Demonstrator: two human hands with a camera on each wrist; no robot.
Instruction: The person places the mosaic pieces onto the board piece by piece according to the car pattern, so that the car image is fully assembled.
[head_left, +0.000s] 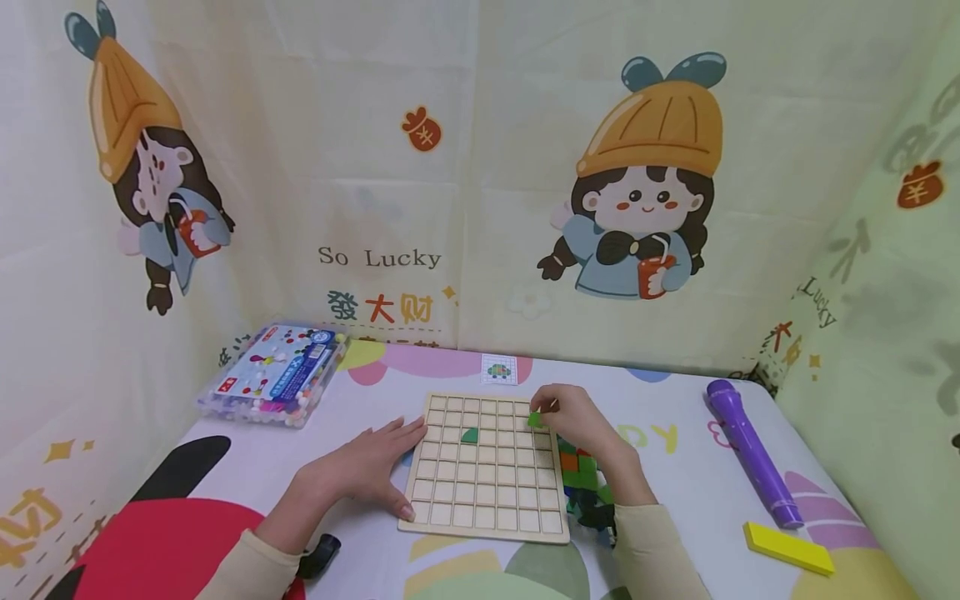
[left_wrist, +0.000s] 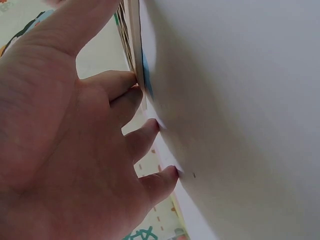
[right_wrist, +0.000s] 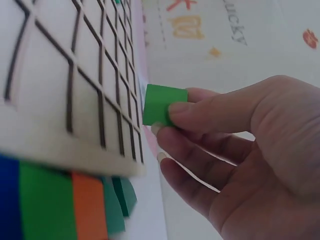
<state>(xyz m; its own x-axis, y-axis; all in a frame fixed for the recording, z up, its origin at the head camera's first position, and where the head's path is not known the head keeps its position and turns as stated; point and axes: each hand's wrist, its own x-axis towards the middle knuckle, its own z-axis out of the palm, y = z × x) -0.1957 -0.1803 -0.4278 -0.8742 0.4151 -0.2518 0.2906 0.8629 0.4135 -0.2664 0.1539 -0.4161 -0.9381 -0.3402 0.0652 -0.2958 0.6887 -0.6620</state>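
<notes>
My right hand (head_left: 576, 421) pinches a small green square tile (right_wrist: 162, 104) between thumb and fingers, over the far right part of a wooden grid board (head_left: 487, 487). One dark green quarter-round tile (head_left: 470, 435) lies in a cell in the board's upper left area. Along the board's left side my left hand (head_left: 367, 468) is spread, thumb at the near left corner and fingertips at the left edge. In the left wrist view, the left hand's fingers (left_wrist: 122, 87) touch the board's edge and the tabletop.
Loose coloured tiles (head_left: 579, 471) lie beside the board's right edge, partly under my right forearm. A small pattern card (head_left: 498, 369) sits beyond the board. A clear plastic case (head_left: 273, 375) stands back left. On the right are a purple cylinder (head_left: 753, 454) and a yellow block (head_left: 789, 548).
</notes>
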